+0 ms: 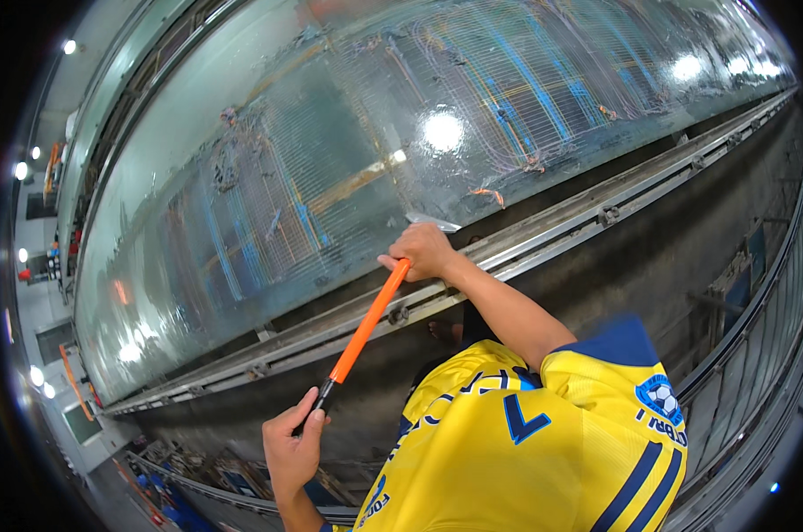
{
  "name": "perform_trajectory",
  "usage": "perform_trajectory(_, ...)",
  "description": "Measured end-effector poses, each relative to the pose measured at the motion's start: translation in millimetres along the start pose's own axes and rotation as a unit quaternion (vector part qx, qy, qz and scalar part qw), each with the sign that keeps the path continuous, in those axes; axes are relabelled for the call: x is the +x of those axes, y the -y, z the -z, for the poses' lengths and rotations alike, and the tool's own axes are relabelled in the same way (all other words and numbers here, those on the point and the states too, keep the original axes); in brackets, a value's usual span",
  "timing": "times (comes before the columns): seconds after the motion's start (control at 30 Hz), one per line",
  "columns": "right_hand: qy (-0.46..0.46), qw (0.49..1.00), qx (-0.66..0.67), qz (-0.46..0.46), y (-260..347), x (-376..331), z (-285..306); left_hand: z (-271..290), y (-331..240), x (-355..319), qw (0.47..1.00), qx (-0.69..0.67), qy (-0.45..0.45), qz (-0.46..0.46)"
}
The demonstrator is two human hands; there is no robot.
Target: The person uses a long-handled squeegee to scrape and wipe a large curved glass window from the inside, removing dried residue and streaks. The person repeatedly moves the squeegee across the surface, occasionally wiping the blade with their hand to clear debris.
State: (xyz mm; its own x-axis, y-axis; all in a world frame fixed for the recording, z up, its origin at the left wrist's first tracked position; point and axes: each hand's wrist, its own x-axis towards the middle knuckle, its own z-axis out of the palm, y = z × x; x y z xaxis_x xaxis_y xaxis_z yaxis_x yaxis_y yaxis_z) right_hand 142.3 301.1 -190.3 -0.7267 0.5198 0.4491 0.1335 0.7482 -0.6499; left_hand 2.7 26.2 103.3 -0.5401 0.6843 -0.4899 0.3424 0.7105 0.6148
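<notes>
My right hand (426, 251) is closed round the upper part of a scraper (370, 321) with a long orange handle and a black lower end. Just past that hand, the tool's flat, pale blade (435, 222) lies at the near edge of a large wet, glassy sheet (330, 115). Lower down and to the left, my left hand (297, 443) grips the black end of the handle. Blue, orange and purple line patterns show on the sheet, with ragged scraps along it. A small orange scrap (488, 194) sits near its edge, right of the blade.
A metal rail (543, 241) with clamps runs along the sheet's near side, between it and me. Beyond the rail is a dark grey trough-like surface (650, 230). Another long rail (765, 328) curves round at the right. Ceiling lights glare off the wet surface.
</notes>
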Motion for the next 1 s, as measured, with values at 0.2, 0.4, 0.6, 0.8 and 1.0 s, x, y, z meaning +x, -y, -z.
perform_trajectory(0.2,-0.072,0.997,-0.033,-0.005,-3,0,5,3,-11,20,0.996,0.049,-0.022,-0.073)
perform_trajectory(0.4,-0.154,0.983,-0.066,-0.069,-12,27,-11,59,-58,105,0.995,0.097,0.005,-0.033)
perform_trajectory(0.6,-0.188,0.976,-0.065,-0.09,-35,73,-24,89,-110,161,0.986,0.167,-0.003,0.0)
perform_trajectory(0.8,-0.184,0.98,-0.042,-0.059,-73,145,-44,127,-108,200,0.982,0.164,-0.074,0.062)
perform_trajectory(1.0,-0.094,0.994,-0.032,0.055,-149,254,-50,89,-105,229,0.989,0.126,-0.077,-0.011)
